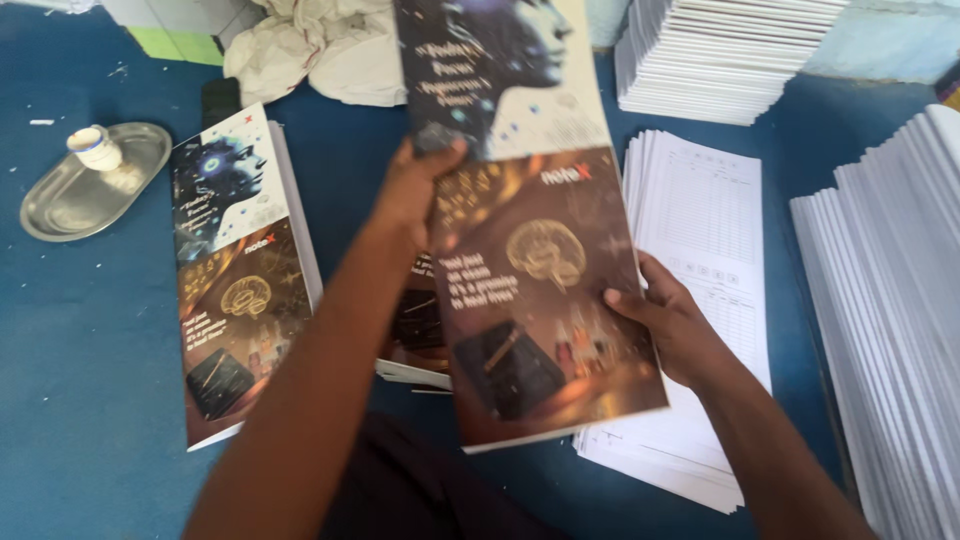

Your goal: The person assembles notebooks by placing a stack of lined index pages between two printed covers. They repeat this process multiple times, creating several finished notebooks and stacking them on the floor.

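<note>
Centre frame: both hands grip a long glossy dark printed cover sheet (530, 250), left hand (415, 190) pinching its left edge, right hand (665, 320) closed on its right edge, above ruled white page stacks (700, 250). Step judged: placing cover; next needs alignment. Finished book stack (235, 270) left on blue tabletop (80, 400).

Blue table (90, 400). Lay on it: steel tray (60, 205) far left, printed cover stack (240, 290) beside it, ruled sheets (710, 230) right of centre, white paper stacks (890, 300) at right and (720, 55) top, cloth (310, 45) top centre.
</note>
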